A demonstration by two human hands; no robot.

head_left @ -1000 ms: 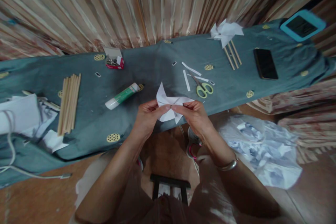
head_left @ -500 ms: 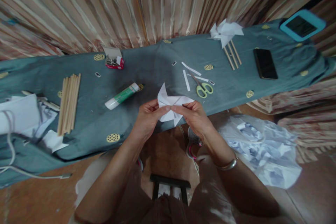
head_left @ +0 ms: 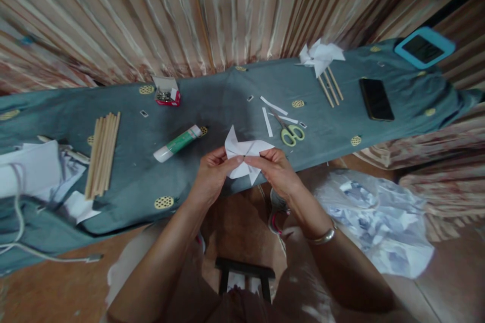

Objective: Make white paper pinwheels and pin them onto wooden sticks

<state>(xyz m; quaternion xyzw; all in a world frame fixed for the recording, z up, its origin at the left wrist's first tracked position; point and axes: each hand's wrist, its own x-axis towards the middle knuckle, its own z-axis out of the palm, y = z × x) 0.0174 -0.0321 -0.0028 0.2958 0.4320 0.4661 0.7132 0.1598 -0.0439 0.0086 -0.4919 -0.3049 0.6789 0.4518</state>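
Head view: worn on the person's head, facing forward and steeply down over the lap.
Hands: the left hand [head_left: 212,171] and right hand [head_left: 278,169], with the white folded-paper pinwheel [head_left: 246,148], sit near the centre, within arm's reach of the camera.
Table: the long table under a blue-green pineapple-print cloth [head_left: 220,106] spans the width, seen from above its near side.
Curtain: the striped beige-brown curtain [head_left: 227,20] fills the top, beyond the table.
Floor: the brown floor [head_left: 235,222] shows below, seemingly tiled, though dim.
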